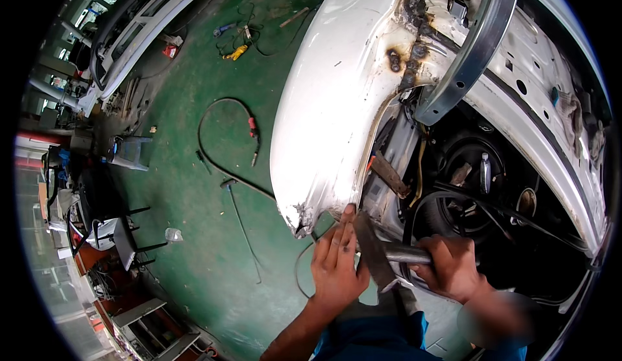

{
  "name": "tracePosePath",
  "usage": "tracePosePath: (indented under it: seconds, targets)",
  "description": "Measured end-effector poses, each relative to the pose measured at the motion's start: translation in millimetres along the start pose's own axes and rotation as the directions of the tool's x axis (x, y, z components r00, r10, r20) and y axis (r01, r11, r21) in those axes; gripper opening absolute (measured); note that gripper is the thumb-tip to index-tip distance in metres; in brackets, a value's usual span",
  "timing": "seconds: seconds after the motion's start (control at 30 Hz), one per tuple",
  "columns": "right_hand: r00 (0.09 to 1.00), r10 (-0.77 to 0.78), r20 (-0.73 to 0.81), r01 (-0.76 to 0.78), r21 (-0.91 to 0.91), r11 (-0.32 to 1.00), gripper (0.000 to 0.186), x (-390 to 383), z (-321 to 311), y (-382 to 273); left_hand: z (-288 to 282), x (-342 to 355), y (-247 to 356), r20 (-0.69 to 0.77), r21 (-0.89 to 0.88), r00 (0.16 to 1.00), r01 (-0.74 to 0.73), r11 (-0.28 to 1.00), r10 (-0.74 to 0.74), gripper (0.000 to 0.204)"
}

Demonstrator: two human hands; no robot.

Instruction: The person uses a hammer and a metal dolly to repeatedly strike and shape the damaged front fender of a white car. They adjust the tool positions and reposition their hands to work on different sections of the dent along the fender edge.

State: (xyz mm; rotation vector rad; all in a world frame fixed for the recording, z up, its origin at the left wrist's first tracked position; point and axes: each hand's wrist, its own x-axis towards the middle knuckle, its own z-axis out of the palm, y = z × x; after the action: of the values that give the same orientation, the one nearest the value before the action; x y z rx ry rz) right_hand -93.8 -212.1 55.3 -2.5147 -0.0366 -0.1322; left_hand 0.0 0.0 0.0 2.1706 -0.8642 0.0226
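My right hand point(457, 267) is closed round the metal handle of a hammer point(374, 247). Its long, worn head stands upright close to the torn lower end of a white car body panel point(324, 102). Just left of the hammer head is my left hand point(338, 257), fingers stretched out and a fingertip at the panel's edge. Whether the hammer touches the panel I cannot tell. Higher up, scorched, rough weld marks point(411, 56) run along the panel's seam. A curved grey metal bar point(476, 50) crosses the body opening.
Inside the car's dark rear well lie a spare wheel point(453, 215), a silver bottle-like object point(485, 173) and cables. On the green floor point(207, 244) are a hose with a red fitting point(253, 128), a thin rod point(241, 225) and a yellow tool point(236, 52). A stool point(129, 150) stands left.
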Motion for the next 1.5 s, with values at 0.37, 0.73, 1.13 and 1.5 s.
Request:
tracePosePath:
  seconds: [0.37, 0.73, 1.13, 1.5]
  targets:
    - [0.991, -0.135, 0.004, 0.135, -0.078, 0.988, 0.031, 33, -2, 1, 7, -11, 3, -0.014, 0.036, 0.998, 0.062, 0.997, -0.061, 0.060]
    - [0.990, -0.136, 0.037, 0.139, -0.062, 0.988, 0.030, 29, 11, 27, 10, -16, 2, 0.025, 0.037, 0.990, 0.139, 0.990, -0.140, 0.070]
    - [0.993, -0.023, 0.117, 0.033, -0.078, 0.996, 0.031, 32, 4, 20, 10, -23, -3, 0.043, 0.013, 0.992, 0.120, 0.993, -0.121, 0.063]
    - [0.994, -0.093, 0.053, 0.094, -0.030, 0.995, 0.030, 38, 4, 25, 11, -14, 0, -0.007, -0.011, 0.994, 0.110, 0.994, -0.110, 0.061]
